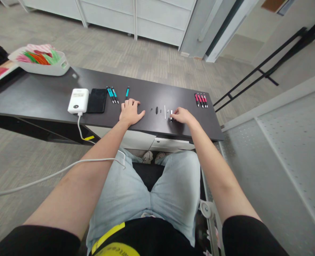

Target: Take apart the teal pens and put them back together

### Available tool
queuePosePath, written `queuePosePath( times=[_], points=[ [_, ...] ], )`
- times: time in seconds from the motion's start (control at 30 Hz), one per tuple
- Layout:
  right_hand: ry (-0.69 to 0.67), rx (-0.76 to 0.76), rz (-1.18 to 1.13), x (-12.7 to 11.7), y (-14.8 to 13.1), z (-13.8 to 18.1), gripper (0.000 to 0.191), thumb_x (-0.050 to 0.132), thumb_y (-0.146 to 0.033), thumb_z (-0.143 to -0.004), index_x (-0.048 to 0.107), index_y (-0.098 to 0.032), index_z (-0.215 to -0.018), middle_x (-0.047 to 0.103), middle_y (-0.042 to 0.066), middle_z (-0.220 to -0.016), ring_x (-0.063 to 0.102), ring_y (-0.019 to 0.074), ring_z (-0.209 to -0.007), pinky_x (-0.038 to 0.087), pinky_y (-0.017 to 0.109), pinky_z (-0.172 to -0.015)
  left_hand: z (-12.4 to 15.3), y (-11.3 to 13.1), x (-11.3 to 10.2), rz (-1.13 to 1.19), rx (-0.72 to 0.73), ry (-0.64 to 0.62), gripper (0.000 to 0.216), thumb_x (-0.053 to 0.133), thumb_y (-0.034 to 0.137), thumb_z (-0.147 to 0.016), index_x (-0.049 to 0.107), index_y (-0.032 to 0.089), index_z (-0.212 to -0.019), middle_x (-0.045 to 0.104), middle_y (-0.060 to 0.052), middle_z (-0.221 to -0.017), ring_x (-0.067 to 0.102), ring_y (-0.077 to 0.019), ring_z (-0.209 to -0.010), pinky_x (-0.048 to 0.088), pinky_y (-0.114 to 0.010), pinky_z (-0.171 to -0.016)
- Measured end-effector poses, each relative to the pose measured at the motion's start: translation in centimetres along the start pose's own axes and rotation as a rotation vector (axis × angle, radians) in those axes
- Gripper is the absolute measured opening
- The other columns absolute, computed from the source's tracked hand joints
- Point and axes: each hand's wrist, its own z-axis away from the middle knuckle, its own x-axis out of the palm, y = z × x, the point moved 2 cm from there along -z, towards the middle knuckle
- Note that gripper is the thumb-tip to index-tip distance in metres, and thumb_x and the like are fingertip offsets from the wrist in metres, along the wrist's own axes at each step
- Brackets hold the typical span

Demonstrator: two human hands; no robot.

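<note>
- Resting flat on the long black tabletop (pixel 40 96), your left hand (pixel 130 111) is lying palm down with the fingers spread and nothing under them that can be made out.
- You are pinching a small white-and-black pen piece (pixel 171 115) with your right hand (pixel 182 115); the fingertips are closing on it and covering its far side, so its full shape is staying hard to read.
- Lying between your hands on the tabletop are a thin white refill rod (pixel 165 111), a short black pen part (pixel 156 110) and a few specks too small to name.
- Sitting beyond your left hand are teal-and-black pens (pixel 112 94), one of them (pixel 127 93) lying apart from the others.
- Lying near the right end of the tabletop are red-and-black pens (pixel 201 100), well apart from your right hand.
- A white power bank (pixel 78 100) with its cable is sitting beside a black flat case (pixel 97 100).
- A white tray of coloured strips (pixel 41 59) is sitting at the far left, and the things beyond it are being cut off by the picture's edge.
</note>
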Motion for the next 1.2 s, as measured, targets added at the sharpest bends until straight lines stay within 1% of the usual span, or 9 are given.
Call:
queuePosePath(
  times=[0.07,0.13,0.37,0.5,0.6,0.67,0.9,1.1,1.2],
  points=[
    [-0.011,-0.006,0.004,0.5,0.1,0.7,0.019,0.076,-0.043,-0.107,0.084,-0.026,-0.108,0.091,0.016,-0.131,0.083,0.0371,-0.13,0.062,0.041,-0.108,0.0,0.1,-0.1,-0.01,-0.005,-0.003,0.071,0.058,0.059,-0.104,0.068,0.018,-0.161,0.061,-0.024,-0.167,0.052,-0.0503,-0.155,0.04,-0.066,-0.134],
    [0.0,-0.01,0.002,0.9,0.2,1.1,0.023,0.073,-0.05,-0.11,0.083,-0.03,-0.107,0.089,0.014,-0.139,0.081,0.038,-0.135,0.061,0.043,-0.111,0.0,0.1,-0.1,-0.013,-0.01,-0.007,0.072,0.057,0.059,-0.104,0.067,0.017,-0.162,0.06,-0.025,-0.168,0.051,-0.0494,-0.156,0.039,-0.064,-0.135],
    [0.097,0.049,-0.052,0.2,1.1,1.6,0.043,0.055,-0.065,-0.117,0.08,-0.031,-0.125,0.084,0.018,-0.149,0.075,0.0417,-0.145,0.059,0.05,-0.112,0.2,0.2,-0.3,-0.017,-0.004,-0.01,0.071,0.057,0.058,-0.105,0.067,0.015,-0.161,0.059,-0.027,-0.165,0.051,-0.0508,-0.155,0.039,-0.065,-0.134],
    [0.194,0.027,-0.109,0.8,2.4,2.5,0.037,0.05,-0.056,-0.119,0.076,-0.032,-0.126,0.085,0.016,-0.145,0.077,0.0372,-0.139,0.059,0.046,-0.111,0.2,0.2,-0.4,-0.012,0.0,-0.007,0.067,0.059,0.057,-0.106,0.067,0.017,-0.158,0.059,-0.027,-0.164,0.051,-0.0522,-0.156,0.039,-0.067,-0.133],
    [0.253,-0.049,-0.11,2.1,3.4,3.2,0.027,0.05,-0.045,-0.118,0.073,-0.032,-0.122,0.084,0.015,-0.142,0.077,0.0324,-0.135,0.057,0.043,-0.115,0.1,0.3,-0.4,-0.01,-0.002,-0.012,0.065,0.058,0.057,-0.106,0.066,0.017,-0.157,0.058,-0.027,-0.164,0.051,-0.0523,-0.157,0.038,-0.067,-0.134],
    [0.282,-0.092,-0.1,2.9,3.7,3.5,0.023,0.051,-0.041,-0.116,0.072,-0.032,-0.12,0.083,0.015,-0.139,0.076,0.0317,-0.133,0.055,0.044,-0.118,0.1,0.3,-0.4,-0.015,-0.002,-0.015,0.067,0.058,0.057,-0.107,0.065,0.016,-0.158,0.058,-0.027,-0.165,0.05,-0.0515,-0.158,0.039,-0.066,-0.134],
    [0.317,-0.093,-0.056,3.7,3.2,3.6,0.026,0.051,-0.038,-0.112,0.071,-0.032,-0.127,0.083,0.016,-0.133,0.072,0.0387,-0.136,0.051,0.054,-0.12,0.1,0.0,-0.3,-0.04,0.005,-0.011,0.072,0.055,0.059,-0.106,0.064,0.013,-0.161,0.057,-0.027,-0.168,0.051,-0.0492,-0.158,0.039,-0.063,-0.136],
    [0.339,-0.073,-0.044,3.9,3.1,3.3,0.025,0.051,-0.037,-0.112,0.07,-0.032,-0.127,0.083,0.016,-0.138,0.071,0.0403,-0.137,0.049,0.055,-0.12,0.0,0.0,-0.3,-0.042,-0.005,-0.023,0.073,0.053,0.06,-0.106,0.064,0.014,-0.162,0.058,-0.027,-0.169,0.05,-0.0483,-0.159,0.038,-0.061,-0.137],
    [0.339,-0.072,-0.043,3.9,3.1,3.2,0.025,0.052,-0.036,-0.111,0.07,-0.031,-0.128,0.083,0.016,-0.133,0.072,0.0404,-0.135,0.05,0.055,-0.12,0.1,0.2,-0.4,-0.045,-0.016,-0.028,0.073,0.053,0.06,-0.106,0.063,0.014,-0.162,0.057,-0.026,-0.17,0.049,-0.047,-0.161,0.038,-0.059,-0.138]
  ],
)
